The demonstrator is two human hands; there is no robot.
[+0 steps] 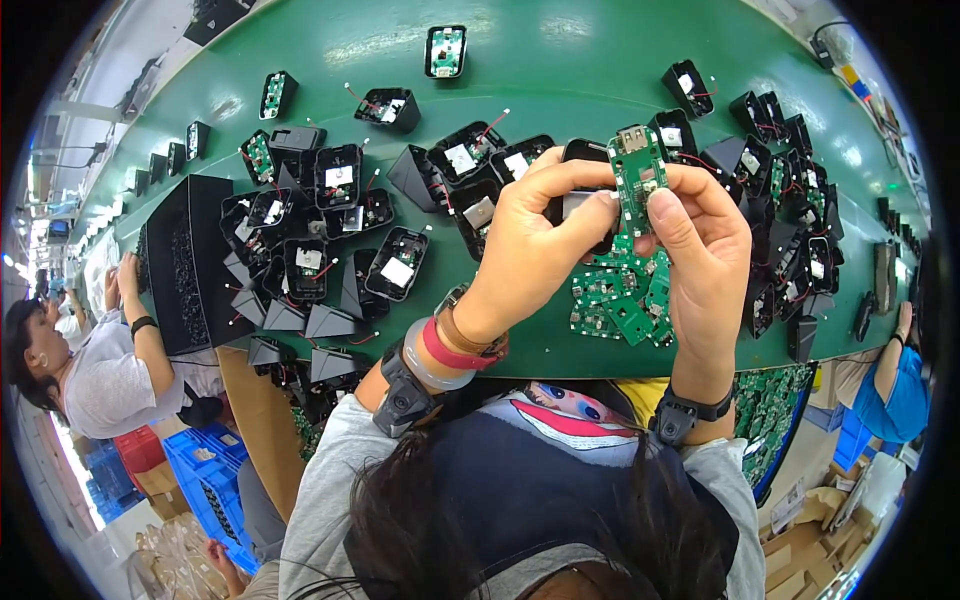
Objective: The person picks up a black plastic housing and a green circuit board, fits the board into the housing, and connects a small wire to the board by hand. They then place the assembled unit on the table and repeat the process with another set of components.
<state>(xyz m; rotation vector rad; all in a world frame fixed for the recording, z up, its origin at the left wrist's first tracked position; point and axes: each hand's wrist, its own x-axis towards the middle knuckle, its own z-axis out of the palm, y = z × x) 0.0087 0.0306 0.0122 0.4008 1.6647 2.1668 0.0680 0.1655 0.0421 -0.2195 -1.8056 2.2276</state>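
Note:
A green circuit board point(632, 172) with a metal port at its top end is held upright between my two hands, above the bench. My right hand point(708, 245) pinches its right edge between thumb and forefinger. From the other side, the thumb and forefinger of my left hand point(530, 240) close on the board's left edge. A pile of similar circuit boards point(630, 315) lies on the bench just below. Behind my fingers a black plastic housing is partly hidden. Another black housing point(478, 215) with a white pad inside stands beside my left hand.
More black housings point(398, 263), some with red wires, crowd the green bench point(540, 80) on both sides. A large black box point(190, 250) stands at the left, near a co-worker point(115, 370). At the right a person in blue point(895, 400) sits. Many boards fill a tray point(765, 420) below the edge.

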